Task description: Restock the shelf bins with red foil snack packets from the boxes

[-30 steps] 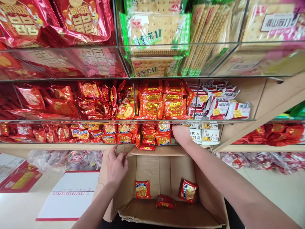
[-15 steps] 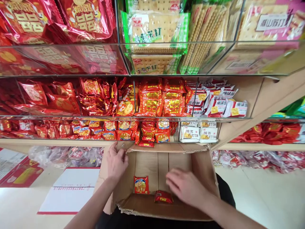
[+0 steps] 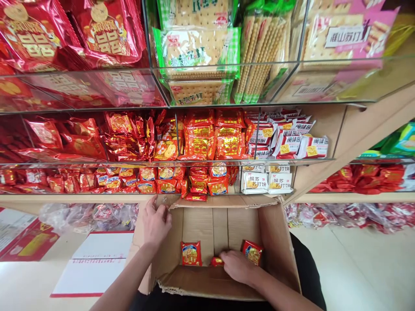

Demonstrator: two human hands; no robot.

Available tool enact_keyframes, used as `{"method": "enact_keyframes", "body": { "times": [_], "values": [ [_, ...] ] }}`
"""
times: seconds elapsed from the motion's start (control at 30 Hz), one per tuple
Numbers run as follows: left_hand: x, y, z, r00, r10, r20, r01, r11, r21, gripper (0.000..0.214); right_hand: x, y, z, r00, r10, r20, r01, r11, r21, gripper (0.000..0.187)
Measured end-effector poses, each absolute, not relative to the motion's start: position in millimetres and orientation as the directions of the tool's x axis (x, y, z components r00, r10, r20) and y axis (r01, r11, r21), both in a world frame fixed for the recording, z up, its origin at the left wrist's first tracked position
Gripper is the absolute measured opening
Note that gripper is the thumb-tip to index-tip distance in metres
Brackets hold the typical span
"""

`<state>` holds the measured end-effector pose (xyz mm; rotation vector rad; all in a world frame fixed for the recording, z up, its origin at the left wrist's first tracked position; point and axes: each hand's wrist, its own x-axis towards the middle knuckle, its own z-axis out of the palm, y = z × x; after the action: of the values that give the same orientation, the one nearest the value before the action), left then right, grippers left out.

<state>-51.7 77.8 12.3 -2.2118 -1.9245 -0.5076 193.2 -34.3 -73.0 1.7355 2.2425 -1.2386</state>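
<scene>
Down and nearer comes the right hand (image 3: pixel 238 265), uncovering the right-hand packet (image 3: pixel 252 251) it was masking half a second ago! Now its curled fingertips are at the small middle packet (image 3: pixel 216 261), low inside the cardboard box (image 3: pixel 223 280), by the near wall; whether they've pinched it, I can't tell, with the hand covering its right end. Over on the left, the left hand (image 3: pixel 156 224) stays put, loosely bent at the box's far-left edge, its grip unclear. Another red packet (image 3: pixel 191 253) sits left of the middle one. Light stuff, I'd judge: slick, crinkly wrapper, probably brittle inside. Best hold? Opposite side edges, gentle fingertips, no squeezing across the broad face!
</scene>
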Motion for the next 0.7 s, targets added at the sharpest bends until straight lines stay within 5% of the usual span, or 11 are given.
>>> {"method": "enact_keyframes", "body": {
  "times": [0.3,0.47,0.6,0.7],
  "values": [
    [-51,78,8,0.102,0.933,0.346,0.983,-0.147,0.106,0.012,226,-18,-72,-0.094,0.907,-0.41,0.615,-0.271,-0.74,0.036],
    [-53,82,3,0.084,0.924,0.372,0.975,-0.153,0.159,0.018,240,-25,-39,0.021,0.927,-0.374,0.305,-0.362,-0.881,0.035],
    [-41,64,11,0.125,0.858,0.499,0.913,-0.297,0.281,0.038,239,-30,-15,0.06,0.954,-0.295,0.225,-0.3,-0.927,0.03],
    [-13,27,13,0.275,0.866,0.418,0.7,-0.478,0.531,0.048,228,-35,-8,0.027,0.963,-0.269,0.232,-0.268,-0.935,0.031]
  ]
}}
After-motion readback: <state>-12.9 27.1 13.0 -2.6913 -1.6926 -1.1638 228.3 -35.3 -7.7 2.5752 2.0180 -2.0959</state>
